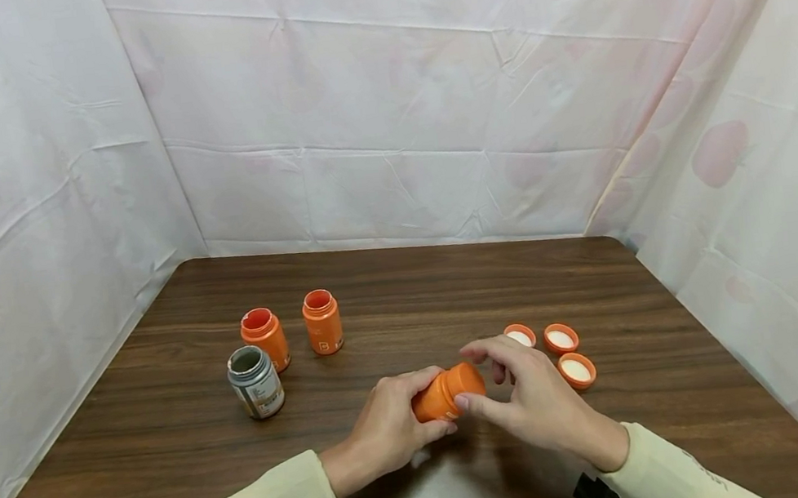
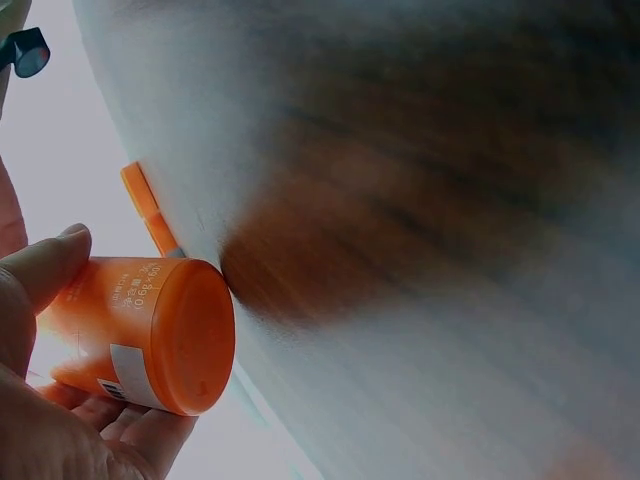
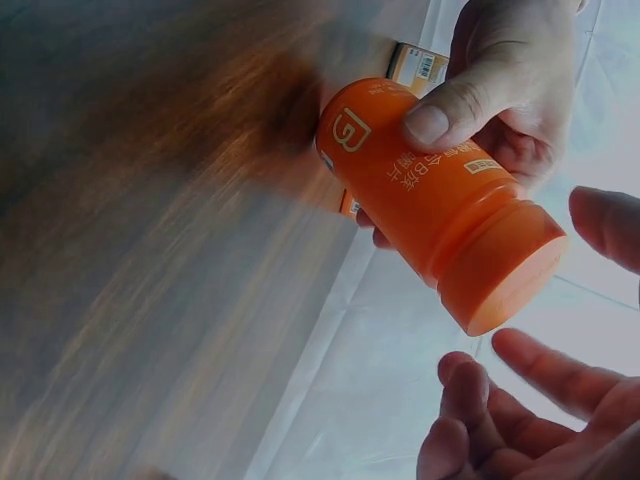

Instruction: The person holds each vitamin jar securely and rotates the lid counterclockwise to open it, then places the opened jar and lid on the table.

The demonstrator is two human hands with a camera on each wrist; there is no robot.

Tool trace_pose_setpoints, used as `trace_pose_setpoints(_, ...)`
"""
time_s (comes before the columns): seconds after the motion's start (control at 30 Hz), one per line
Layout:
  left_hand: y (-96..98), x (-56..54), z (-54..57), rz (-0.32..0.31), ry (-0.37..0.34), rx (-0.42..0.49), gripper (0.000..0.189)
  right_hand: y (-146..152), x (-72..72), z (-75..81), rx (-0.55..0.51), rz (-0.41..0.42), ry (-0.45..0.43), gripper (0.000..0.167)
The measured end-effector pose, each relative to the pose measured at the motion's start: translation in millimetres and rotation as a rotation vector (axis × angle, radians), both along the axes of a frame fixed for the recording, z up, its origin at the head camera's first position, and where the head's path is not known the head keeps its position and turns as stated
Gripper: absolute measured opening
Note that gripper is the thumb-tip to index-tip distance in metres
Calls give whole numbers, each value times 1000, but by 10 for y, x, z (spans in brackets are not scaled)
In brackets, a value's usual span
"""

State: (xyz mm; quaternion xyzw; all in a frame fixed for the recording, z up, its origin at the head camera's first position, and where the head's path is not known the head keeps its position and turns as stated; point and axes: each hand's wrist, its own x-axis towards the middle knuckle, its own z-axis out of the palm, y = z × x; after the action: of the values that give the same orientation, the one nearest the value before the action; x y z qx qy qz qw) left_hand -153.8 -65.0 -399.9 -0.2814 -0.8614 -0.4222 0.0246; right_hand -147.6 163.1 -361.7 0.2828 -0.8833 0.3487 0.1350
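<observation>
My left hand (image 1: 390, 427) grips an orange plastic bottle (image 1: 431, 401) by its body, tilted above the table with the capped end toward the right. Its orange cap (image 3: 505, 265) sits on the neck. In the left wrist view the round base of the bottle (image 2: 195, 335) faces the camera, with a white label on its side. Around the cap, my right hand (image 1: 526, 391) has thumb and fingers spread and relaxed. The right wrist view shows a gap between the right fingertips (image 3: 515, 345) and the cap.
On the left of the brown table (image 1: 171, 456) stand two uncapped orange bottles (image 1: 324, 331) and an uncapped grey bottle (image 1: 260, 392). Three orange caps (image 1: 577, 371) lie white inside up beyond my right hand. Pale sheets (image 1: 382, 103) hang around the back and sides.
</observation>
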Motion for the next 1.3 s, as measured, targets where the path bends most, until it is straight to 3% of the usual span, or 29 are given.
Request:
trace_pose_setpoints(0.3,0,-3,-8,11,6,-4,46,-29,14,34,24,-80,-127,41)
trace_pose_setpoints(0.57,4,-3,5,22,8,-23,46,-39,4,46,52,-92,-154,39)
trace_pose_setpoints(0.87,4,-4,18,14,-13,-19,47,-35,8,42,45,-68,-131,35)
trace_pose_setpoints(1.3,0,-17,4,-6,-11,5,46,-15,13,29,28,22,-31,45)
